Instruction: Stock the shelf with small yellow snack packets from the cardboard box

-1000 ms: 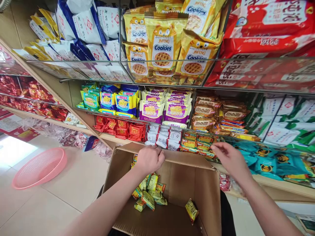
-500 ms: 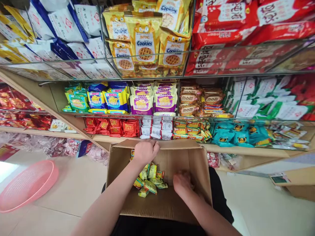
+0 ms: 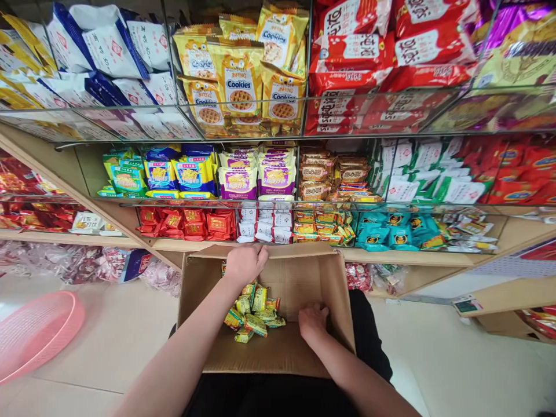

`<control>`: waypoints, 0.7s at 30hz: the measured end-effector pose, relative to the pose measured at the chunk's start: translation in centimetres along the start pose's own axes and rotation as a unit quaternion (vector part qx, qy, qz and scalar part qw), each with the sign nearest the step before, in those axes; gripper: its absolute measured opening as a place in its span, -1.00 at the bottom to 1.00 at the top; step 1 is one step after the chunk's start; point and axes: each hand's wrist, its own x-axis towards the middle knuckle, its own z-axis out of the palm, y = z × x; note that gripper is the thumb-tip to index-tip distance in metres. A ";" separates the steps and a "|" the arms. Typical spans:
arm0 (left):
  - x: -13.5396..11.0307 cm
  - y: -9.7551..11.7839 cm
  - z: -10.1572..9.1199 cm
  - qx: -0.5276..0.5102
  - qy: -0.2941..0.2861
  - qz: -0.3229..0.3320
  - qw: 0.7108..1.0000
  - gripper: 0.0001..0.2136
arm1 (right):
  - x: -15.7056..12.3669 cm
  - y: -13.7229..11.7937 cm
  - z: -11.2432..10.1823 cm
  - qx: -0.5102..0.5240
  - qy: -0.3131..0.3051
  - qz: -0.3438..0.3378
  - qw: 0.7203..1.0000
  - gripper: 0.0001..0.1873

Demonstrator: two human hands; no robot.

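Observation:
An uncovered cardboard box [image 3: 295, 284] rests at my lap, tilted toward me. My left hand [image 3: 247, 263] is closed over its far rim, fingers curled at the edge. Inside, on the left, lies a loose pile of small yellow-green wrapped snack packets [image 3: 255, 315], partly hidden by my left hand and forearm. My right hand [image 3: 313, 321] is down in the box on the right side, near the right wall. Its fingers are curled inward, and what they hold, if anything, is hidden. A gap separates it from the pile.
Shelves before me hold cookie packs [image 3: 238, 81], red packs [image 3: 351, 63], soda biscuits [image 3: 277, 174], small yellow packets [image 3: 324, 226] and teal packets [image 3: 393, 231] behind glass fronts [image 3: 243, 119]. A pink basket [image 3: 43, 333] stands on the floor at left. Another cardboard box [image 3: 499, 298] is at right.
My view has shifted a little to the right, so the box and shelves appear further left. My right hand, blurred before, now looks steadier in the box. The left hand keeps its hold.

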 end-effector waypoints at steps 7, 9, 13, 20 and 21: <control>-1.8 0.2 -1.5 -0.281 0.080 0.042 0.955 -0.72 | -4.9 0.1 -7.7 0.215 0.078 -0.169 0.959 -0.44; -3.7 1.3 -2.1 -0.416 0.083 0.027 0.905 -0.73 | -6.6 0.5 -10.2 0.304 0.156 -0.220 0.914 -0.39; -6.8 3.9 -2.5 -0.637 -0.105 -0.009 0.763 -0.62 | -8.4 0.7 -13.1 0.324 0.258 -0.342 0.843 -0.32; -6.8 4.7 -2.2 -0.741 -0.119 -0.070 0.657 -0.62 | -8.0 1.2 -13.2 0.362 0.257 -0.283 0.850 -0.55; -6.7 4.5 -2.3 -0.736 -0.112 -0.085 0.662 -0.63 | -7.8 1.5 -12.9 0.393 0.243 -0.242 0.853 -0.60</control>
